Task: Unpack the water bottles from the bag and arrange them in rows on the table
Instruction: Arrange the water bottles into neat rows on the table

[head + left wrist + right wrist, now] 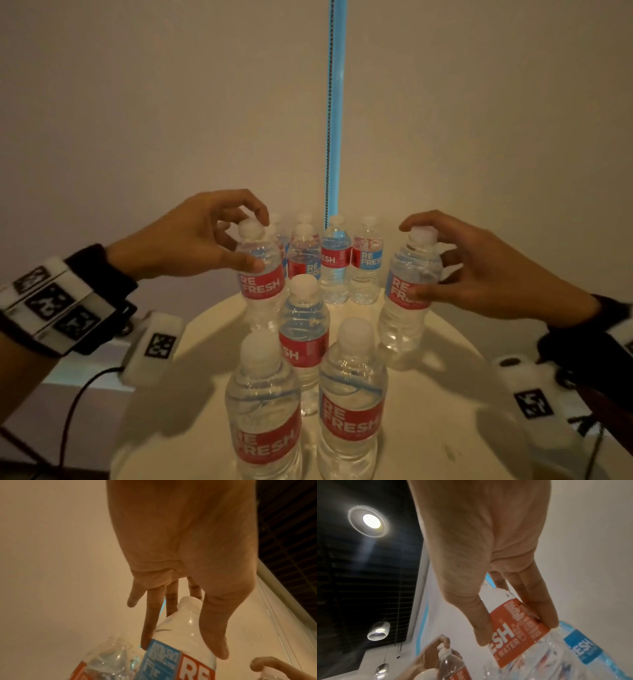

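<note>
Several clear water bottles with red and blue labels stand on a round white table (pixel 445 394). My left hand (pixel 257 243) grips one upright bottle (pixel 263 287) at the left of the group, fingers curled over its cap and thumb on its shoulder. In the left wrist view the hand (pixel 184 650) clasps that bottle (pixel 181 626) from above. My right hand (pixel 412 260) holds another upright bottle (pixel 407 308) at the right in the same way. The right wrist view shows this hand (pixel 518 632) pinching the bottle's label (pixel 522 649). No bag is in view.
A back row of bottles (pixel 337 263) stands near the wall. One bottle (pixel 303 335) is in the middle and two bottles (pixel 265 418) (pixel 352 401) stand at the front. A blue strip (pixel 335 102) runs up the wall. A black cable (pixel 73 401) hangs at the left.
</note>
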